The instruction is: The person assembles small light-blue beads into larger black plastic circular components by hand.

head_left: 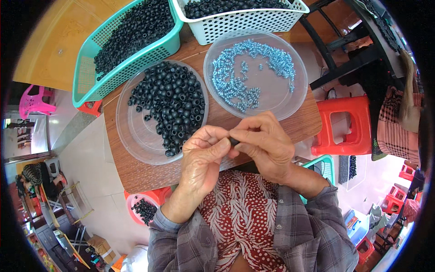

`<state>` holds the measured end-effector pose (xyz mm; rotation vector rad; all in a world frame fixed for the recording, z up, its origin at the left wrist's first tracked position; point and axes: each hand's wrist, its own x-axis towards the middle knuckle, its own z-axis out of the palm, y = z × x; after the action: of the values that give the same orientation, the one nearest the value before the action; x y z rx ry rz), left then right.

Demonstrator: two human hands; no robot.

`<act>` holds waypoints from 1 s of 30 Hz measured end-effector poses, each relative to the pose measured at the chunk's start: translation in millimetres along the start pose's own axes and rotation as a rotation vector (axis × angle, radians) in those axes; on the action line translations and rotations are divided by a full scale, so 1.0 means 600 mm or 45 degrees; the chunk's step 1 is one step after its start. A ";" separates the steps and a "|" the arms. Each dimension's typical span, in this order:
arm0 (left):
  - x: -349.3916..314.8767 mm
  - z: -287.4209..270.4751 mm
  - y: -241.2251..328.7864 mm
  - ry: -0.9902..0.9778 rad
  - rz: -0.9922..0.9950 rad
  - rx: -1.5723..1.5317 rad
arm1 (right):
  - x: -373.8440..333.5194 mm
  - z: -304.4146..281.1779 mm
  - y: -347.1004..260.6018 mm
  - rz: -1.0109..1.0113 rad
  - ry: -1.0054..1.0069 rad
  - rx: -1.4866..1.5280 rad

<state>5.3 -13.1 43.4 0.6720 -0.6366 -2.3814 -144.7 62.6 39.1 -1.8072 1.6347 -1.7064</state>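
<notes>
My left hand (201,156) and my right hand (267,147) meet over the near edge of the wooden table. Between their pinched fingertips is a small black round piece (234,141), mostly covered by the fingers. To the left, a transparent round tub (136,140) holds many black hollow ball-shaped pieces (174,95), heaped toward its right side. Beyond my right hand stands a second transparent tub (278,97) with small light-blue, spring-like metallic pieces (231,88) spread in a curve. Whether one of these is also in my fingers cannot be seen.
A teal basket (81,86) and a white basket (217,31), both full of black pieces, stand at the table's far side. A red stool (344,127) is on the right. Below the table's left corner, a pink bowl (133,201) holds more black pieces.
</notes>
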 end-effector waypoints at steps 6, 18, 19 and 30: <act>0.006 -0.001 -0.014 0.080 0.087 -0.013 | -0.004 0.005 0.000 0.120 0.024 0.027; -0.002 0.018 -0.018 0.063 0.470 0.424 | -0.002 0.001 0.002 -0.071 0.064 -0.047; -0.003 0.017 -0.017 0.065 0.471 0.424 | -0.002 0.001 0.002 -0.071 0.063 -0.044; -0.006 0.018 -0.016 -0.051 0.496 0.548 | -0.010 -0.006 -0.004 -0.100 0.045 -0.143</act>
<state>-2.2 -0.8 47.1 0.6077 -1.1993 -1.9148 -144.6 69.8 38.7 -1.9272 1.7274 -1.7199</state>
